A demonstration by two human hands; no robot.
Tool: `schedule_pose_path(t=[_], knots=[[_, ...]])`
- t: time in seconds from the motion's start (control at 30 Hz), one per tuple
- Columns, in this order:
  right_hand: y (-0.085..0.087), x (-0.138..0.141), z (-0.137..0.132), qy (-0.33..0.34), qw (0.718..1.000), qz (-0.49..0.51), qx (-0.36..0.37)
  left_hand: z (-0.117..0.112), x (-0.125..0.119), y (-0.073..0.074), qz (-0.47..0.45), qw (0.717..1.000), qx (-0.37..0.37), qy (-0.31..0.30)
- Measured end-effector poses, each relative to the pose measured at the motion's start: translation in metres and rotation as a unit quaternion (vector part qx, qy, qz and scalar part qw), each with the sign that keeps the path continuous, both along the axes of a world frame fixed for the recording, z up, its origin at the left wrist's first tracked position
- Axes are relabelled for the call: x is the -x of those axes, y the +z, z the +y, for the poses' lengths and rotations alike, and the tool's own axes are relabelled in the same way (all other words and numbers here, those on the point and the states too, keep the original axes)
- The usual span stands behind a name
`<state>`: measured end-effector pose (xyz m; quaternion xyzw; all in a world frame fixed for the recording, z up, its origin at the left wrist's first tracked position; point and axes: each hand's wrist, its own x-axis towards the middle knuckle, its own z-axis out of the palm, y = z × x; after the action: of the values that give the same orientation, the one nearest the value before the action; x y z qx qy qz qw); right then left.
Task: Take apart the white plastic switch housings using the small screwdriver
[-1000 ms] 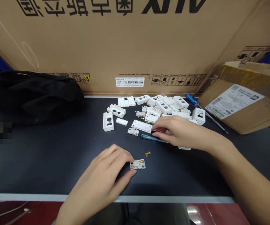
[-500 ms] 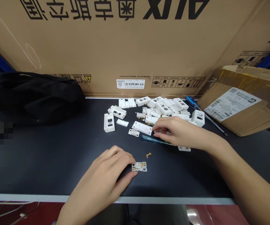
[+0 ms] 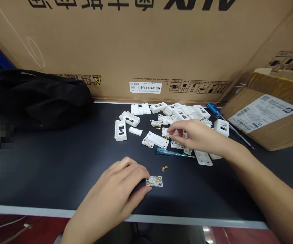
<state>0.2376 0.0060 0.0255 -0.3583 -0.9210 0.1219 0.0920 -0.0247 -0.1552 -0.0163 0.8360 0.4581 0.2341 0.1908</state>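
Note:
My left hand (image 3: 118, 189) pinches a small white plastic base with brass contacts (image 3: 154, 181) by its left end, thumb below and fingers above, at the table's front. Just above that base lies a loose brass contact piece (image 3: 164, 168). Over the pile of white parts, my right hand (image 3: 187, 134) is bent with thumb and index finger apart. Its fingertips are at the right end of a white plate (image 3: 165, 131); whether they touch it I cannot tell. Below this hand lies a screwdriver with a clear blue handle (image 3: 165, 151).
White housings (image 3: 121, 130) and a flat white cover (image 3: 157, 139) lie around the pile. A longer blue-handled screwdriver (image 3: 214, 110) is beside an opened carton (image 3: 265, 112) at right. Black fabric (image 3: 37, 101) lies at left. A large cardboard box (image 3: 136, 44) stands behind the table.
My right hand has moved slightly up and away from the blue screwdriver, uncovering white parts below it. The flat white cover has shifted against a small white part. My left hand keeps its grip.

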Motion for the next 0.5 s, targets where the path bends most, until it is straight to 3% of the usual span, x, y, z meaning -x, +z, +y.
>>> schedule_pose_path(t=[0.27,0.5], knots=[[-0.006,0.006,0.011,-0.037,0.998,-0.035,-0.047,0.001,0.000,-0.001,0.001,1.000,0.007,0.002],[0.000,0.014,0.004,0.076,0.997,0.008,-0.011,0.001,-0.001,-0.001,0.001,1.000,0.012,0.007]])
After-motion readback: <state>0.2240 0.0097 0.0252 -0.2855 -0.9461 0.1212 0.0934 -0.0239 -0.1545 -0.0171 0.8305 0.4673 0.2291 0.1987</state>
